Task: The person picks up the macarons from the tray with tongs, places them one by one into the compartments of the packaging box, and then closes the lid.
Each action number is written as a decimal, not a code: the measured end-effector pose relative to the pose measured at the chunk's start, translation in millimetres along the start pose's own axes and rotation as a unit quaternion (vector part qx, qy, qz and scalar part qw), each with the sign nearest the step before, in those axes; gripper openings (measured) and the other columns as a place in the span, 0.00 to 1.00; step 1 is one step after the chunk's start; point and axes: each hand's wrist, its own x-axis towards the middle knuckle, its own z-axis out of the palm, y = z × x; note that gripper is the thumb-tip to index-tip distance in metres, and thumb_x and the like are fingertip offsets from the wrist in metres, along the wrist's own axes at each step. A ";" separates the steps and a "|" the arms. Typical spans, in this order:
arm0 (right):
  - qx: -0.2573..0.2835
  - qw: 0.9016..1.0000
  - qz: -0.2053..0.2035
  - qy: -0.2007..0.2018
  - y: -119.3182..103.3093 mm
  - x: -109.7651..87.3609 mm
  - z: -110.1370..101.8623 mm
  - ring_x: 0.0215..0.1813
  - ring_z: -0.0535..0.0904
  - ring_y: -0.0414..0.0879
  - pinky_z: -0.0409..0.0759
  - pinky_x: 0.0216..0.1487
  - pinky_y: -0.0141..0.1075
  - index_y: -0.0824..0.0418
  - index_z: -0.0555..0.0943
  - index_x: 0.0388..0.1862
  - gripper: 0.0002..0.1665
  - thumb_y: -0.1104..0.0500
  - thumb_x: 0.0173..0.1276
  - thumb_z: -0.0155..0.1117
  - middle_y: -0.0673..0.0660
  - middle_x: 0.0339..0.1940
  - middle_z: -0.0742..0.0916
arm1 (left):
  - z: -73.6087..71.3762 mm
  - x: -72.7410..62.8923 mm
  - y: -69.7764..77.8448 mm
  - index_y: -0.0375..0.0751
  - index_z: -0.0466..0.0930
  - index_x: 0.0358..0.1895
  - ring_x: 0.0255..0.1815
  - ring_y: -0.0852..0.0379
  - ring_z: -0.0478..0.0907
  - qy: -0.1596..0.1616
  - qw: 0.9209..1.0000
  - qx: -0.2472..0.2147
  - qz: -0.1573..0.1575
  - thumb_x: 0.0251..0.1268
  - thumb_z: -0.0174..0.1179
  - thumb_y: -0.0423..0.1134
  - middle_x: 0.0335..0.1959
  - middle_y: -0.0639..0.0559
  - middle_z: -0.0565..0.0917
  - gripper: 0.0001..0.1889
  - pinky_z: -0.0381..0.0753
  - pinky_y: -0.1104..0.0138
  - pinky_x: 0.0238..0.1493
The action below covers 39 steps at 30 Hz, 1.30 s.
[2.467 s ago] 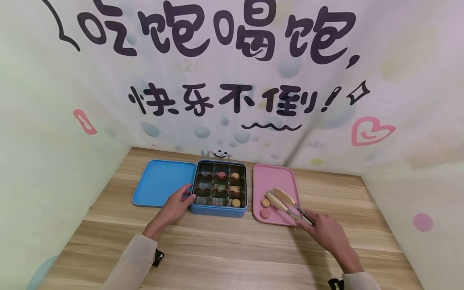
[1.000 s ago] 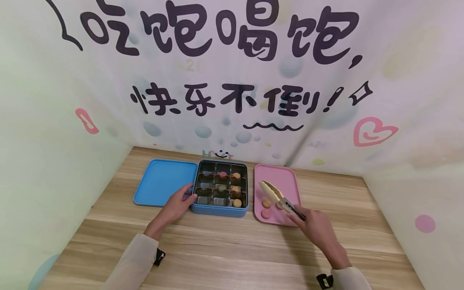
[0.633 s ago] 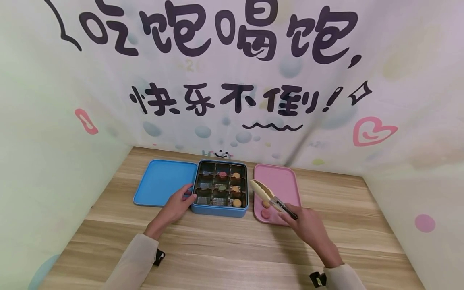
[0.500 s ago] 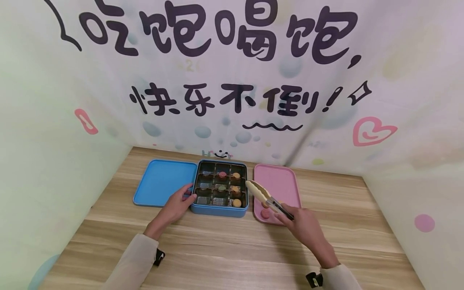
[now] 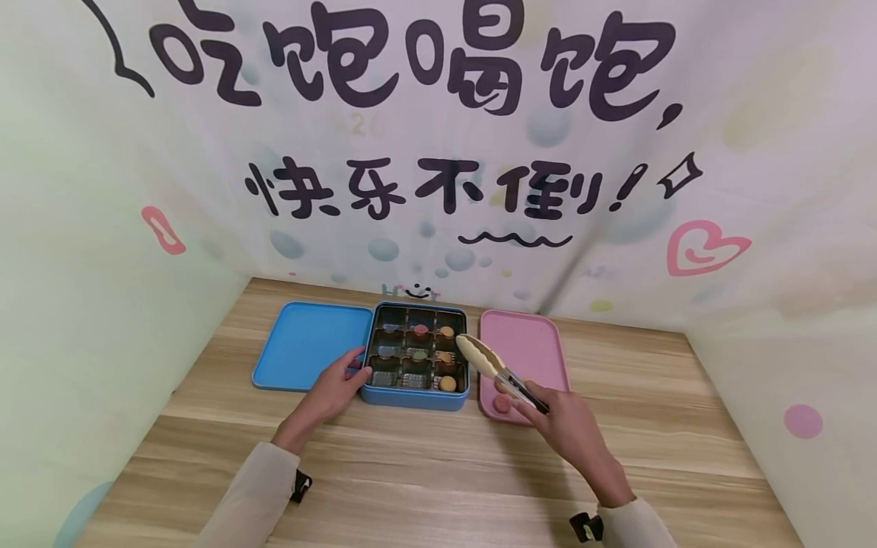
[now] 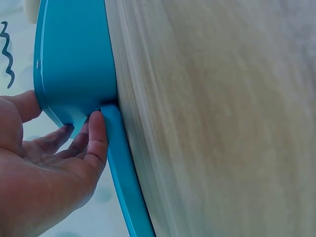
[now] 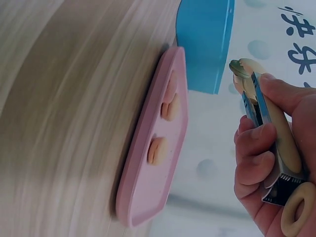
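Observation:
My left hand (image 5: 339,387) holds the near left corner of a blue tin box (image 5: 414,398), thumb at the rim and fingertips against the side wall. Inside, a dark divided insert carries several macarons, among them a red one (image 5: 421,329) and a yellow one (image 5: 448,383). My right hand (image 5: 569,428) grips metal tongs (image 5: 503,374) with cream tips, which overlap the box's right rim in the head view. Between those tips the right wrist view shows a green macaron (image 7: 237,67). Below the tongs sits a pink tray (image 5: 541,339) bearing a pink macaron (image 5: 502,403) and two orange ones (image 7: 157,150).
A flat blue lid (image 5: 308,342) lies left of the box, right up against it. All of this rests on a wood-grain table (image 5: 411,479), backed by a printed curtain wall (image 5: 438,259) with side walls left and right.
The tongs have closed over the pink tray and swung left to the box's right rim, carried by my right hand. My left hand stays at the box.

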 end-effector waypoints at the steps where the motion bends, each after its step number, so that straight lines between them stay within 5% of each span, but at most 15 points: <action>1: 0.004 1.000 -0.003 0.001 -2.0 0.6 0.2 0.18 0.62 0.37 0.62 0.21 0.31 0.50 0.86 0.55 0.20 0.48 0.65 0.71 0.44 0.16 0.71 | -0.1 0.0 -0.1 0.35 0.55 0.77 0.66 0.33 0.70 0.000 1.000 -0.001 -0.001 0.80 0.47 0.43 0.68 0.29 0.69 0.30 0.73 0.44 0.61; 16: 0.017 0.999 -0.035 -0.022 -37.3 8.2 20.5 0.25 0.67 0.39 0.67 0.24 0.30 0.51 0.87 0.52 0.20 0.45 0.64 0.71 0.45 0.22 0.77 | -1.6 -0.1 -2.4 0.36 0.55 0.77 0.66 0.34 0.70 -0.003 1.000 -0.001 -0.004 0.80 0.48 0.44 0.68 0.30 0.69 0.30 0.74 0.45 0.61; 23: 0.010 0.998 -0.037 -0.043 -45.8 6.5 26.3 0.24 0.72 0.36 0.71 0.26 0.32 0.53 0.86 0.57 0.23 0.45 0.65 0.69 0.50 0.39 0.90 | -2.8 0.8 -1.9 0.36 0.55 0.77 0.67 0.33 0.70 -0.006 1.000 -0.001 0.000 0.79 0.48 0.44 0.68 0.30 0.69 0.30 0.73 0.45 0.62; 31: 0.015 0.997 -0.057 -0.051 -47.3 8.7 31.6 0.21 0.66 0.34 0.67 0.24 0.29 0.49 0.86 0.46 0.14 0.45 0.67 0.68 0.42 0.21 0.77 | -3.2 0.8 -0.3 0.37 0.55 0.77 0.67 0.34 0.70 -0.007 1.000 -0.004 -0.005 0.79 0.48 0.45 0.69 0.30 0.68 0.30 0.73 0.45 0.62; 39: 0.018 0.997 -0.036 -0.069 -48.3 10.8 31.9 0.19 0.64 0.34 0.64 0.21 0.29 0.49 0.86 0.46 0.14 0.44 0.67 0.67 0.41 0.17 0.71 | -2.7 1.4 0.2 0.37 0.55 0.78 0.66 0.34 0.70 -0.008 1.000 -0.003 -0.006 0.79 0.48 0.45 0.69 0.31 0.68 0.31 0.74 0.45 0.61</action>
